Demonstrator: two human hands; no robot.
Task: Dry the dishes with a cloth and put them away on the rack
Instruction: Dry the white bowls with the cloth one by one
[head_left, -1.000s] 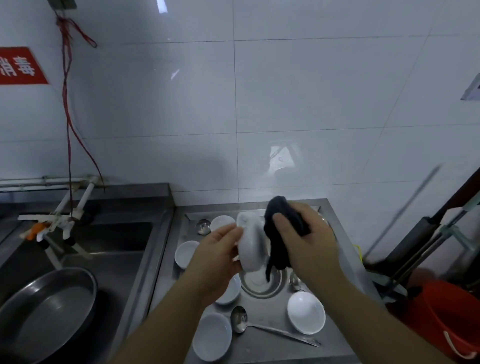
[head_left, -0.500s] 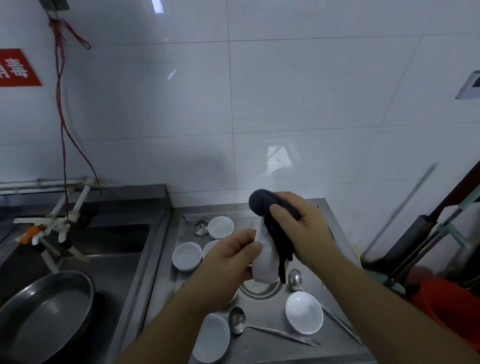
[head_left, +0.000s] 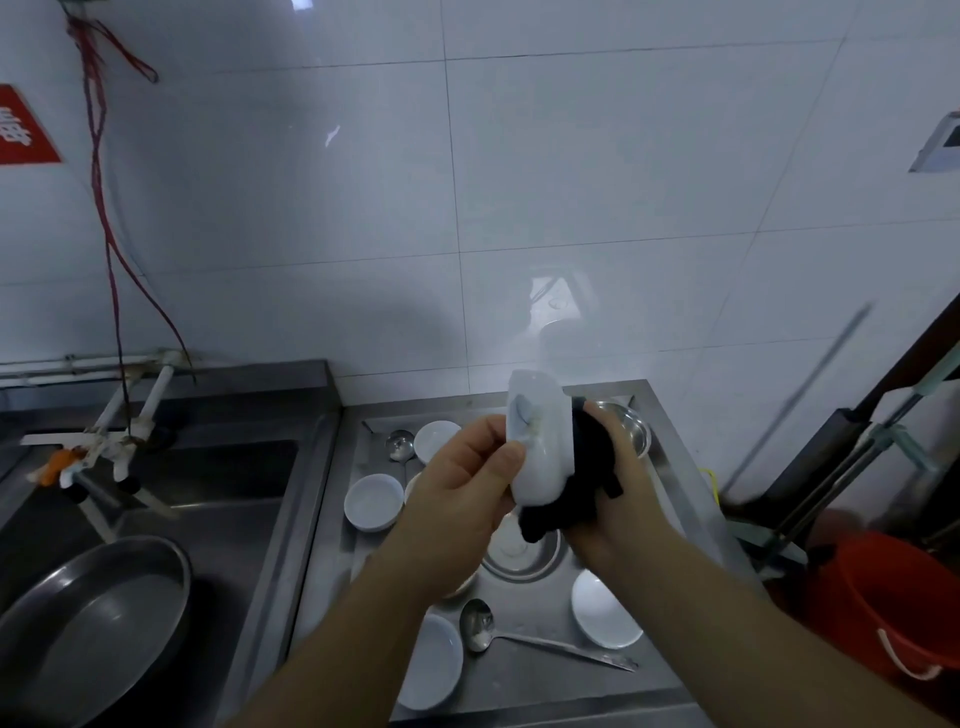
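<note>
My left hand (head_left: 470, 480) grips a white bowl (head_left: 540, 441) by its rim, tilted on edge above the steel drain tray (head_left: 670, 467). Against the bowl's right side my right hand (head_left: 618, 493) holds a dark cloth (head_left: 576, 483), bunched up and hanging a little below the bowl. Below lie several white bowls (head_left: 374, 501) (head_left: 605, 618) (head_left: 434, 670) (head_left: 436, 440), a steel ladle (head_left: 483, 623), a steel spoon (head_left: 399, 444) and a steel bowl (head_left: 631, 423) at the back right. No rack is in view.
A deep steel sink (head_left: 208, 499) with a large steel basin (head_left: 88, 618) sits at the left, under a white pipe tap (head_left: 130, 415). A red bucket (head_left: 893, 613) and tool handles (head_left: 857, 467) stand at the right. A tiled wall rises behind.
The bowl has risen and turned; the cloth has moved from the bowl's top and front round to its right side and underside.
</note>
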